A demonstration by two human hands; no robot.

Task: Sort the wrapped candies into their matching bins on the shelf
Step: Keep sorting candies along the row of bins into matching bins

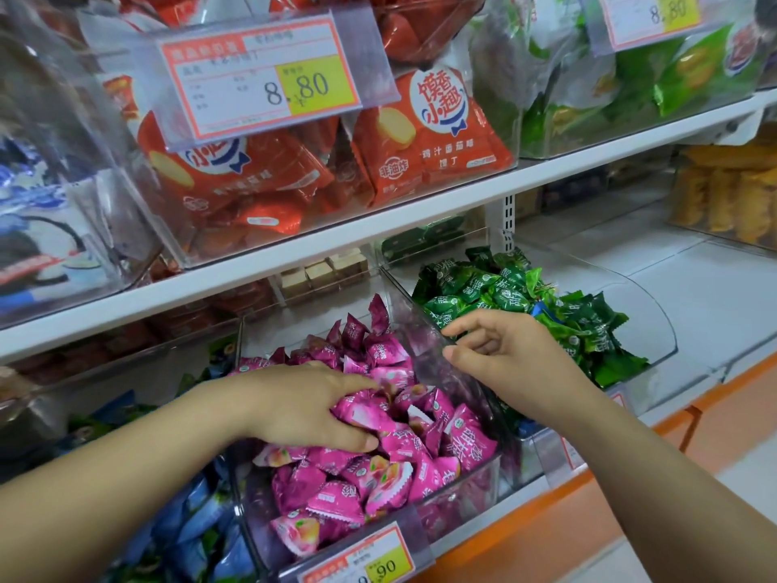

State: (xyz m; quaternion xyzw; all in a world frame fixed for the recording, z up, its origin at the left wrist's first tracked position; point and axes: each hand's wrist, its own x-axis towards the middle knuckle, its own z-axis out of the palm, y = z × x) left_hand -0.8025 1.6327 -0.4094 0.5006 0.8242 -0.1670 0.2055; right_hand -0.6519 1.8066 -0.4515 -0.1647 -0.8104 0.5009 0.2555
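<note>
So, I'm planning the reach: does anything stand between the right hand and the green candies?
Nothing visible. The right hand hovers over the green candies in their open bin; the clear divider runs beside its fingers, not between.

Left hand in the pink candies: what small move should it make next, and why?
Probably sweep the left hand sideways through the pink candies to uncover any stray. It lies among them, thumb and index finger apart, only pink wrappers show on top, and the right hand hangs empty by the green candies.
</note>
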